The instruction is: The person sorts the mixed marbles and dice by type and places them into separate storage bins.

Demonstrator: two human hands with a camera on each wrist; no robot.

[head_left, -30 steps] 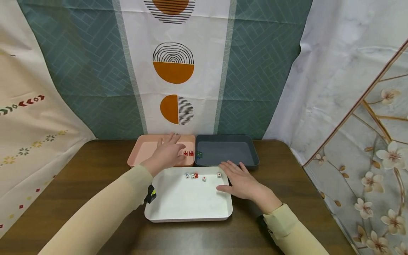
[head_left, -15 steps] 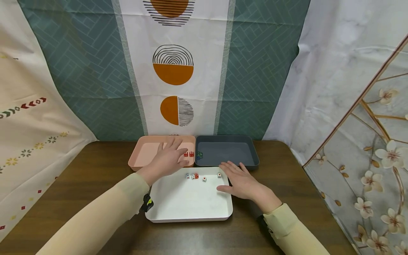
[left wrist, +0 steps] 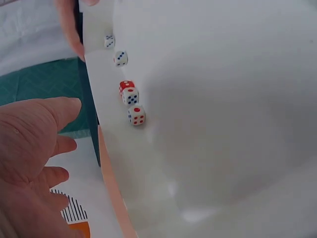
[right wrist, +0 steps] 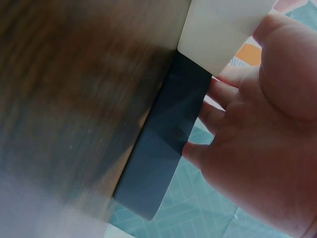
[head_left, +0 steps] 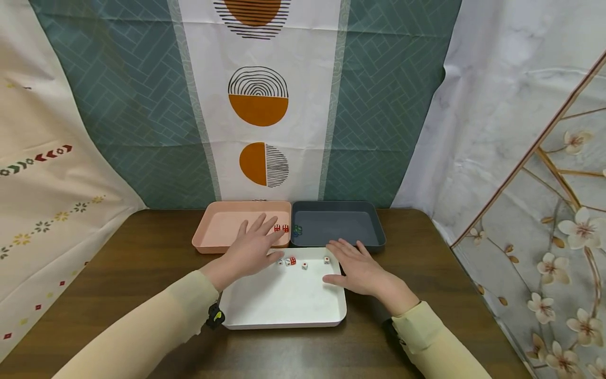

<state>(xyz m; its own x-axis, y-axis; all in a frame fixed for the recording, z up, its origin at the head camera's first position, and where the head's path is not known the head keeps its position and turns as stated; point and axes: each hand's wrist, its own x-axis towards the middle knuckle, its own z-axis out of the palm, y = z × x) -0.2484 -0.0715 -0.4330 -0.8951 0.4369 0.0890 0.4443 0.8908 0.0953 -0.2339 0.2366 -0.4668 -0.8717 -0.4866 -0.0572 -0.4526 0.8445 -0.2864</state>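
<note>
My left hand (head_left: 252,248) is spread above the seam between the pink tray (head_left: 201,242) and the white tray (head_left: 284,310), holding nothing. Near its thumb, along the white tray's far side, lie a red die (head_left: 293,260) and several white dice (left wrist: 137,115). Two red dice (head_left: 281,228) sit at the pink tray's right end, close to my left fingertips. My right hand (head_left: 357,268) has straight fingers over the white tray's right edge and grips nothing. A white die (head_left: 326,260) lies just left of its fingertips. Whether this hand touches the rim I cannot tell.
A dark grey tray (head_left: 341,223) stands against the pink one, behind the white tray. Small green and blue pieces (head_left: 296,230) lie at its left end. Brown wooden table (head_left: 416,252) surrounds the trays; patterned cloth (head_left: 307,121) hangs behind.
My left hand has drawn back from over the pink tray toward the white one, its fingers still spread. The right hand has stayed in place, and the dice lie as before.
</note>
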